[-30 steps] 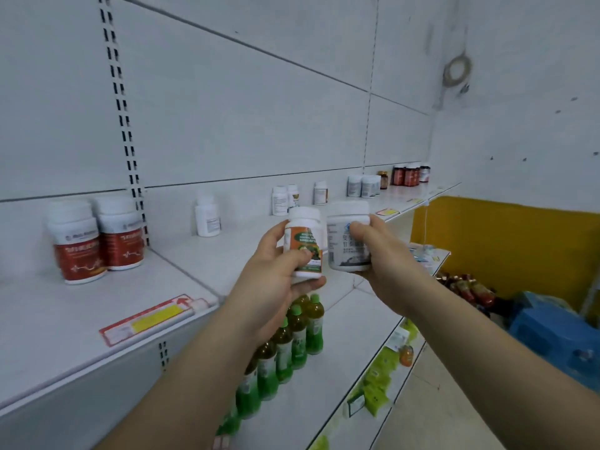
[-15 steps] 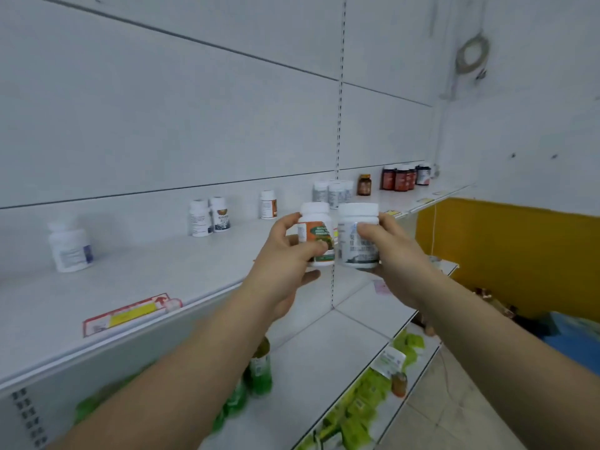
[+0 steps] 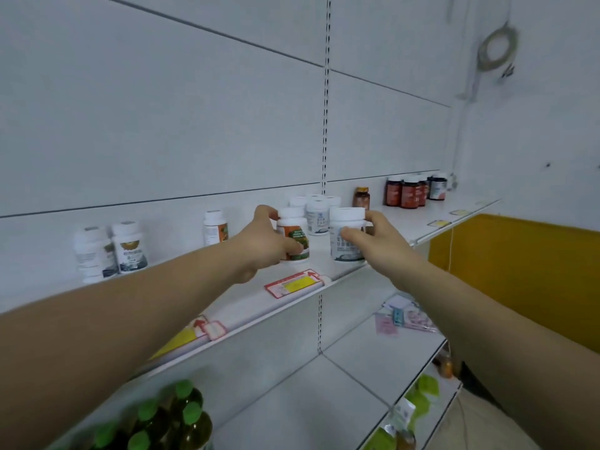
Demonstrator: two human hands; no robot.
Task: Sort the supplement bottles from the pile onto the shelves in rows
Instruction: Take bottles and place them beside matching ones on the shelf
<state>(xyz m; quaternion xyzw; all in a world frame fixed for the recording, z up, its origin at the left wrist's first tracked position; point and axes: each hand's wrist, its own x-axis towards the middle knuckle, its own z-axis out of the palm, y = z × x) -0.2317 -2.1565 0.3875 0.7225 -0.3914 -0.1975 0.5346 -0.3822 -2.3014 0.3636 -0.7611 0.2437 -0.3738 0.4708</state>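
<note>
Bottles seemingly touch white shelf; grey wall.

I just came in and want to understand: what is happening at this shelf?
A person is stocking supplement bottles. The left hand grips an orange-labelled bottle, the right hand a wider white bottle. Both bottles are upright at the front of the upper shelf, seemingly being set down in front of other white bottles.

Bright, even, diffuse light with faint shadows; wide-angle bending at the edges; the white plastic bottles at left are motion-blurred.
</note>
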